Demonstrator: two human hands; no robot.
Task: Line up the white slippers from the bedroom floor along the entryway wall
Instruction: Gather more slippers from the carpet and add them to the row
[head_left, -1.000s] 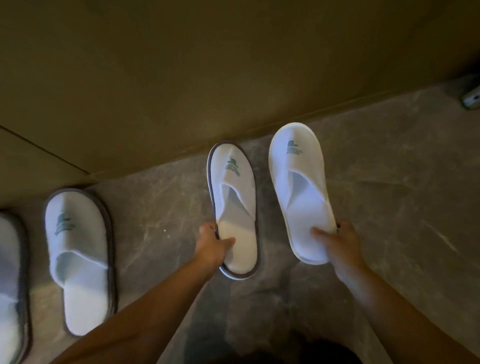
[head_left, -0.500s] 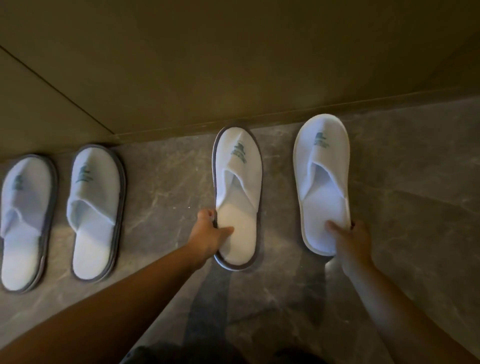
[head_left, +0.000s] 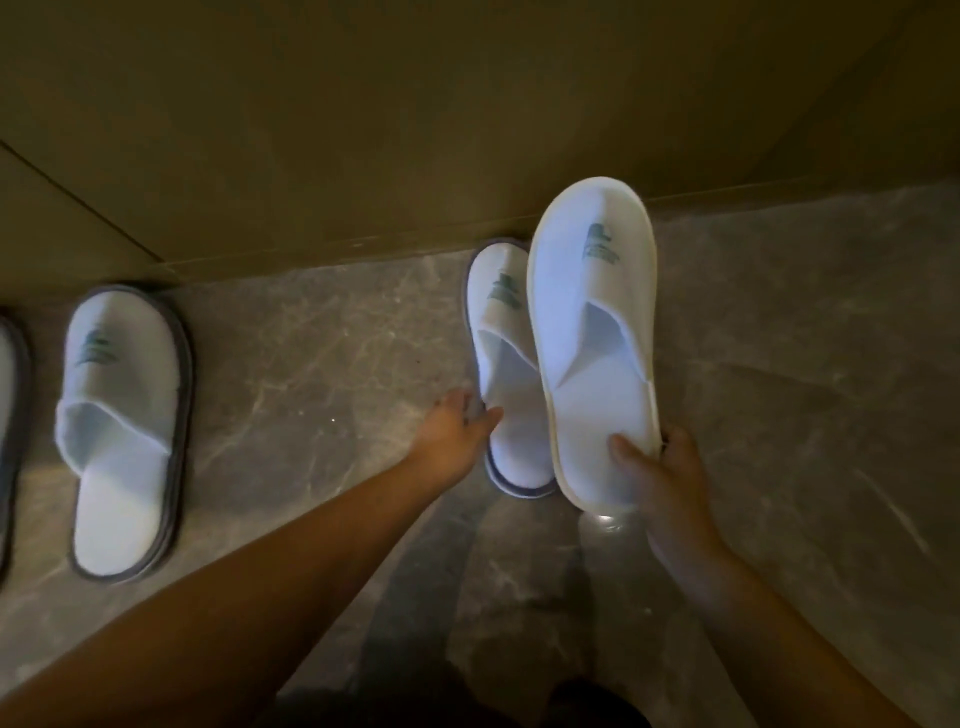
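My right hand grips the heel of a white slipper with a pale edge, thumb on the insole and fingers curled under the sole. This slipper fills the centre right of the frame, toe pointing up toward the wall, and it overlaps the right side of a grey-edged slipper lying on the floor just left of it. My left hand, in the middle of the frame, is relaxed and spread, its fingertips touching the left edge and insole of that grey-edged slipper near the heel; I cannot tell whether it truly pinches it. The grey-edged slipper's toe sits close to the foot of the wall. At the left of the frame, well apart, another grey-edged slipper lies flat, toe to the wall, and a sliver of a fourth slipper shows at the left border.
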